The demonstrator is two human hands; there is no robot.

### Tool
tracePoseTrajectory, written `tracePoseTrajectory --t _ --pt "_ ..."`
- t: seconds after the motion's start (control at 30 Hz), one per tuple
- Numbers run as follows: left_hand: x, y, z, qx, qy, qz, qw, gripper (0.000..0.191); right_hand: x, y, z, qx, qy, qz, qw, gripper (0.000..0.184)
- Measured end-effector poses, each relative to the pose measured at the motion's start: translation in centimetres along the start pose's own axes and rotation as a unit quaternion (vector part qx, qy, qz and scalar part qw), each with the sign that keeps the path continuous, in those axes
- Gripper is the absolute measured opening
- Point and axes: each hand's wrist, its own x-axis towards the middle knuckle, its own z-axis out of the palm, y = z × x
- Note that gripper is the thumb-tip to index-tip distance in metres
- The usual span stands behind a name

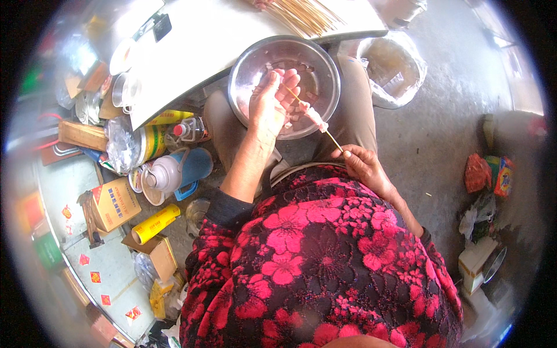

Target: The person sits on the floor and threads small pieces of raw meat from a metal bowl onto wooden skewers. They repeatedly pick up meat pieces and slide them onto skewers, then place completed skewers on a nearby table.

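Note:
My right hand [361, 165] grips the blunt end of a thin bamboo skewer [335, 141] in front of my waist. Several pale pink pieces of raw meat [312, 115] are threaded along the skewer's middle. Its far end reaches up to my left hand [272, 100], which is cupped palm up over a steel bowl [237, 82]. A small pink piece, apparently meat, shows between the left thumb and fingers, partly hidden by them. Loose meat cubes [311, 96] lie in the bowl, which rests between my knees.
Ahead stands a white table [191, 39] bearing a bundle of bamboo skewers [304, 17]. A plastic-lined bin [391, 98] is beyond my right knee. To my left are a blue thermos jug [196, 167], a red-capped bottle [191, 130], a yellow film roll [156, 224] and a cardboard box [115, 204].

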Motion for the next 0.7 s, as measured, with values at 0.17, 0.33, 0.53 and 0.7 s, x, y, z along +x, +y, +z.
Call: tracePoseTrajectory --t 0.17,0.33,0.53,0.7 --pt "-0.4 -0.3 0.7 -0.012 -0.008 0.029 0.999 0.015 0.4 0.0 0.1 -0.014 0.004 -0.014 1.0 0.023" --pt "0.0 0.3 0.2 -0.035 0.003 0.061 0.998 0.016 -0.1 -0.7 0.6 -0.125 0.051 -0.011 0.991 0.022" --pt "0.2 1.5 0.3 -0.025 0.079 0.082 0.993 0.014 -0.3 0.2 0.1 -0.176 0.073 -0.053 0.98 0.021" --pt "0.4 1.5 -1.0 -0.025 0.044 0.081 0.995 0.014 -0.5 -0.1 0.2 -0.18 0.082 -0.032 0.98 0.021"
